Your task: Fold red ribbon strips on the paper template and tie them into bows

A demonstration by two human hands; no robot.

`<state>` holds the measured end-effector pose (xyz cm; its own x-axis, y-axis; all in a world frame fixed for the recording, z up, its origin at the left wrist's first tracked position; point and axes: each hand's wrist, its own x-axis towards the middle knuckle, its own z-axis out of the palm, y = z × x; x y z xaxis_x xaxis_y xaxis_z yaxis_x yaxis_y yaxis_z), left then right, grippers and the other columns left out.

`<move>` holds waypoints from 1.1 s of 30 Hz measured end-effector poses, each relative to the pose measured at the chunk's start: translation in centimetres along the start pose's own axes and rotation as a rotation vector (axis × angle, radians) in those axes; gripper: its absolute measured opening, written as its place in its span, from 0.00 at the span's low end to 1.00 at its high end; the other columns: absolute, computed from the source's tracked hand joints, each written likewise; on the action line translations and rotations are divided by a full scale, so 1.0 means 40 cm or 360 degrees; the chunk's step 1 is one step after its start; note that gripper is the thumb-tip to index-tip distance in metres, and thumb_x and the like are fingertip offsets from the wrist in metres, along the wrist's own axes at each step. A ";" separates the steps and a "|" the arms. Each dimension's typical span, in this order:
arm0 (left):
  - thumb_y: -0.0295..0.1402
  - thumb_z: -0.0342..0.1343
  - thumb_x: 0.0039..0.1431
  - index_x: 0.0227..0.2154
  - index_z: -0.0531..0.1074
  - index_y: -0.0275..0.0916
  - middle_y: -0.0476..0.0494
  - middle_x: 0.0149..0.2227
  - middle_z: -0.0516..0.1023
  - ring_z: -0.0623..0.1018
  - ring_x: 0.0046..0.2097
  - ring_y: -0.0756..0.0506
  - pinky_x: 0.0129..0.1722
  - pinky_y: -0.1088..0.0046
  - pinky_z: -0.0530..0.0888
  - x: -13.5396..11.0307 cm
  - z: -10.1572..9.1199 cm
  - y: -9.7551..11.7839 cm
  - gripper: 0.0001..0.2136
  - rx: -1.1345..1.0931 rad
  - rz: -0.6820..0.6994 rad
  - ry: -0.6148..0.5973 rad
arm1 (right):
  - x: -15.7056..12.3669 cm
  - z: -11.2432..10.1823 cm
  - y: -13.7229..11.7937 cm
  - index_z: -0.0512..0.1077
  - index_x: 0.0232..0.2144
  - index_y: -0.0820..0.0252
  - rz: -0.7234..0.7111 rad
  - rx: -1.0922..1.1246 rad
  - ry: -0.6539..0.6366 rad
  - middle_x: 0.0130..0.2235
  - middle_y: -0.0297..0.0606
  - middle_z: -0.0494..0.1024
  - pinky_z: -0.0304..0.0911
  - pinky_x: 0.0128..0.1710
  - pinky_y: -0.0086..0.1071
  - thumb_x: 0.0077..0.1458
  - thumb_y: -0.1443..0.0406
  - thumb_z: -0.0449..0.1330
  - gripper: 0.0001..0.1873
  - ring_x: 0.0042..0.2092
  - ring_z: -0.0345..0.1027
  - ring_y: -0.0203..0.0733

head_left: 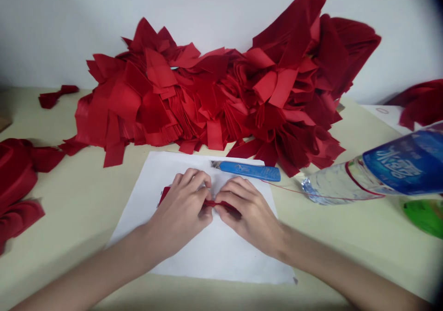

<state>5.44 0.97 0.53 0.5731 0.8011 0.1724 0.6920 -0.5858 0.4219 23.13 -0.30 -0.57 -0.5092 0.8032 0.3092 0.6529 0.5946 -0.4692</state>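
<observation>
Between my two hands is a piece of red ribbon (210, 203), pinched narrow at its middle. My left hand (183, 202) is closed on its left part, and a red corner sticks out past the knuckles. The fingers of my right hand (244, 209) are curled round the right part, which they mostly hide. Both hands rest over a white sheet of paper (221, 255). Just beyond them lies a blue utility knife (249, 170). A thin red thread (287, 188) runs from near the knife to a plastic water bottle (360, 177) on the right.
A large heap of folded red ribbon pieces (207, 98) stands along the wall at the back. More red ribbon (15, 172) lies at the left edge, and a small tied piece (57, 95) behind it. A green object (424, 214) sits below the bottle at the right.
</observation>
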 end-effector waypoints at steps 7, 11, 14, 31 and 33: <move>0.20 0.47 0.53 0.27 0.68 0.36 0.40 0.46 0.67 0.64 0.51 0.38 0.41 0.58 0.66 0.007 -0.006 0.003 0.08 0.0183 0.0272 -0.0037 | 0.000 0.000 0.000 0.73 0.33 0.62 -0.0035 -0.0009 0.0023 0.36 0.39 0.74 0.61 0.44 0.39 0.57 0.71 0.54 0.07 0.42 0.62 0.43; 0.19 0.48 0.53 0.29 0.69 0.36 0.40 0.45 0.67 0.63 0.51 0.39 0.44 0.59 0.67 0.009 0.002 0.000 0.07 0.0099 0.0316 -0.0008 | -0.002 -0.001 0.000 0.73 0.33 0.61 -0.0044 -0.0017 0.0032 0.36 0.39 0.74 0.61 0.44 0.39 0.56 0.71 0.55 0.07 0.42 0.62 0.43; 0.19 0.47 0.54 0.30 0.70 0.36 0.40 0.45 0.67 0.62 0.53 0.39 0.47 0.59 0.67 0.004 0.011 -0.002 0.09 0.0065 0.0347 0.0070 | -0.003 0.001 0.001 0.72 0.32 0.61 -0.0051 -0.0027 0.0033 0.37 0.39 0.74 0.61 0.44 0.39 0.57 0.70 0.55 0.06 0.42 0.63 0.43; 0.34 0.58 0.47 0.26 0.76 0.40 0.47 0.34 0.67 0.67 0.32 0.47 0.30 0.72 0.65 0.000 -0.072 -0.053 0.05 -0.2376 -0.1230 -0.0290 | 0.022 -0.158 -0.002 0.69 0.39 0.55 0.0357 0.0579 0.0947 0.39 0.39 0.69 0.62 0.41 0.37 0.58 0.66 0.55 0.06 0.41 0.64 0.41; 0.33 0.58 0.47 0.31 0.76 0.39 0.48 0.32 0.69 0.67 0.30 0.49 0.29 0.74 0.65 -0.010 -0.065 -0.045 0.08 -0.2568 -0.1280 -0.0324 | 0.022 -0.141 -0.009 0.69 0.36 0.56 0.0452 0.0679 0.0704 0.38 0.38 0.71 0.63 0.40 0.36 0.58 0.65 0.56 0.04 0.40 0.65 0.40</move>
<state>2.84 2.02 2.01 0.4749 0.6994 -0.5341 -0.1903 0.6742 0.7136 25.61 0.43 4.53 -0.0140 0.9197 0.3925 0.4029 0.3644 -0.8395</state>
